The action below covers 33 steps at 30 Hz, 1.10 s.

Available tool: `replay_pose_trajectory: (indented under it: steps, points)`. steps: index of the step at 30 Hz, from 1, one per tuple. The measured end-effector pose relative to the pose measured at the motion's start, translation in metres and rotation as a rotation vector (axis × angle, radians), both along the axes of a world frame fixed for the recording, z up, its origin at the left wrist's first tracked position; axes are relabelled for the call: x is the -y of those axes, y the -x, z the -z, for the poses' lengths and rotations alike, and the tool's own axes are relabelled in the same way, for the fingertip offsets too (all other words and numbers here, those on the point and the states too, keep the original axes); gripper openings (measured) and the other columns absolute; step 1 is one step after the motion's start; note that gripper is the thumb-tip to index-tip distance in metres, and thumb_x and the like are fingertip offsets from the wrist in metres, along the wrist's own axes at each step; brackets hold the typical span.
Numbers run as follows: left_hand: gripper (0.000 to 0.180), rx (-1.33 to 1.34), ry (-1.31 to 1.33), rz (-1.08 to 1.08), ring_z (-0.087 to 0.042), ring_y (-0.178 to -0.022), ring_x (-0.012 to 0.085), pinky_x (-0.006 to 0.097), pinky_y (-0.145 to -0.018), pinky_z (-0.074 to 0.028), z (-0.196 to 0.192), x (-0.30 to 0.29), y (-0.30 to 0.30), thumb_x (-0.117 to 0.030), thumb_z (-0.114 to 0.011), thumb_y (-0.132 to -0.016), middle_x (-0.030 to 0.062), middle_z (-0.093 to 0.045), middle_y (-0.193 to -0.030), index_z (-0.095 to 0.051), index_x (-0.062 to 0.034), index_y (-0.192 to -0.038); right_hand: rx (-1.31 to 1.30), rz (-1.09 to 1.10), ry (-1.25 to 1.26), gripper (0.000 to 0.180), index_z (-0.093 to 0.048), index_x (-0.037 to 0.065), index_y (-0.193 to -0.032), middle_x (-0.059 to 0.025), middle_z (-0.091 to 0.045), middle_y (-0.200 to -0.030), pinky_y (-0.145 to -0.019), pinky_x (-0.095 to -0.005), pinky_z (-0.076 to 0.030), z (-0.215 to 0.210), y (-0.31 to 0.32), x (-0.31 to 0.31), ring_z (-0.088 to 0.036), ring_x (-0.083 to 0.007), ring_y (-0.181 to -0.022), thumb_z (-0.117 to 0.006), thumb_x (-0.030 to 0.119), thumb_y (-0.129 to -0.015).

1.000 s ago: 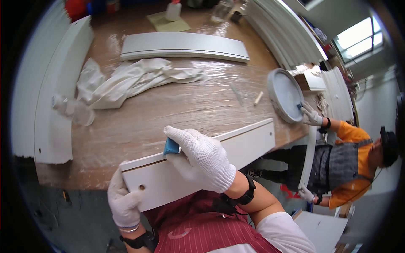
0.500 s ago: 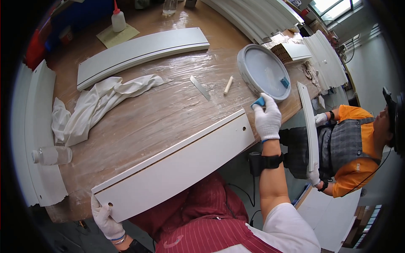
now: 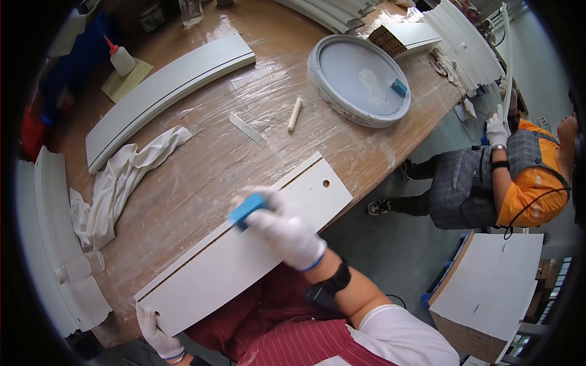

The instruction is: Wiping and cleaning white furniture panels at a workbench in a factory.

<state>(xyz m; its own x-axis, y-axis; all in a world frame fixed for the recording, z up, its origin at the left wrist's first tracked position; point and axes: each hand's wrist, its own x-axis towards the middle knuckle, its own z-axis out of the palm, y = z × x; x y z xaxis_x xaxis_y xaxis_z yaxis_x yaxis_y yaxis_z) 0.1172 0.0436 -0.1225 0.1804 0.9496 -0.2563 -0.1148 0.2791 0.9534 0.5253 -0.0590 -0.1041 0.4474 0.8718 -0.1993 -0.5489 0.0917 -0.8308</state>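
A long white board with a dark groove along its far edge and a hole near each end lies at the table's front edge. My left hand, in a white glove, is closed around its near left corner, the fingers partly hidden. Above the board's middle, my gloved right hand is closed on a small blue block. Motion blurs this hand, and I cannot tell whether the block touches the board. Beyond it lie a flat metal blade and a short cream stick.
A round grey lid-like tray holds another blue block. A white cloth, a clear bottle, a second white board and a red-tipped glue bottle lie leftward. A co-worker in orange stands at right.
My right hand has moved left from beside the round tray to over the board, carrying the blue block. The co-worker has turned and moved off with the long white strip. My view has shifted.
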Motion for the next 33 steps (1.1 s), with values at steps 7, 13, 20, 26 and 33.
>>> replay_pose_trajectory:
  steps: [7, 13, 20, 26, 33]
  points:
    - [0.054, 0.099, 0.017, 0.016, -0.056, -0.131, 0.0251, 0.040, -0.113, -0.043, -0.015, 0.003, -0.004, -0.010, -0.053, -0.103, 0.0159, -0.056, -0.145, -0.042, 0.0058, -0.153, 0.606, 0.768, 0.137, 0.041, -0.056, -0.003, -0.136, -0.0075, -0.063, -0.123, -0.102, -0.0303, -0.049, 0.006, -0.131, 0.067, -0.061, -0.0146, -0.109, -0.067, 0.004, -0.097]
    - [0.048, 0.249, 0.124, -0.125, -0.059, -0.129, 0.0275, 0.042, -0.112, -0.046, 0.007, -0.006, -0.002, -0.026, -0.049, -0.108, 0.0164, -0.060, -0.142, -0.050, 0.0038, -0.146, 0.590, 0.723, 0.136, 0.045, -0.053, -0.005, -0.139, -0.0105, -0.062, -0.124, -0.103, -0.0353, -0.050, -0.005, -0.115, 0.093, -0.062, -0.0190, -0.113, -0.067, 0.008, -0.098]
    - [0.069, 0.498, 0.186, -0.040, -0.060, -0.128, 0.0310, 0.044, -0.109, -0.048, -0.019, 0.005, -0.025, -0.054, -0.044, -0.108, 0.0196, -0.061, -0.140, -0.050, 0.0048, -0.143, 0.351, 0.626, 0.086, 0.047, -0.052, -0.003, -0.141, -0.0112, -0.061, -0.124, -0.101, -0.0392, -0.052, 0.004, -0.083, 0.097, -0.063, -0.0240, -0.114, -0.065, 0.016, -0.100]
    - [0.075, 0.604, 0.190, -0.039, -0.057, -0.132, 0.0350, 0.049, -0.111, -0.048, -0.041, 0.023, -0.031, -0.054, -0.044, -0.107, 0.0221, -0.058, -0.143, -0.041, 0.0078, -0.150, 0.666, 0.450, 0.201, 0.047, -0.054, -0.006, -0.139, -0.0118, -0.061, -0.131, -0.102, -0.0327, -0.050, -0.010, -0.033, 0.069, -0.062, -0.0170, -0.114, -0.068, 0.000, -0.095]
    - [0.088, 0.282, -0.026, -0.019, -0.060, -0.131, 0.0341, 0.045, -0.111, -0.049, -0.088, 0.045, -0.036, -0.026, -0.077, -0.085, 0.0249, -0.056, -0.144, -0.036, 0.0117, -0.153, 1.378, 0.186, -0.055, 0.049, -0.066, 0.003, -0.126, -0.0139, -0.073, -0.111, -0.091, -0.0388, -0.054, -0.042, 0.031, 0.010, -0.070, -0.0302, -0.099, -0.081, -0.003, -0.079]
